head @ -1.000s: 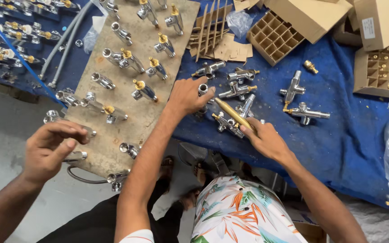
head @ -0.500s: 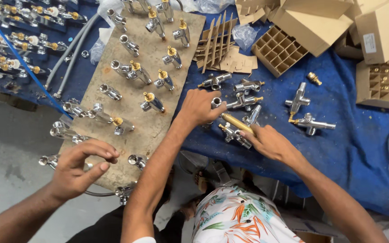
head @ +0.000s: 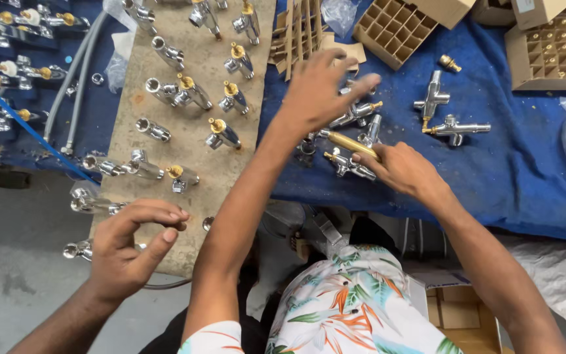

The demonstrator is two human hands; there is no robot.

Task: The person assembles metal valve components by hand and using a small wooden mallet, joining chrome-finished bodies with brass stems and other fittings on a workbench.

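Your left arm enters at the bottom centre of the frame and runs up, nearly straight, toward the upper middle. Your left hand is held palm down, wrist level, with its fingers spread and extended to the right. Your right arm enters at the lower right corner and angles up and left. Your right hand sits just below and right of the left, fingers curled in a closed grip.
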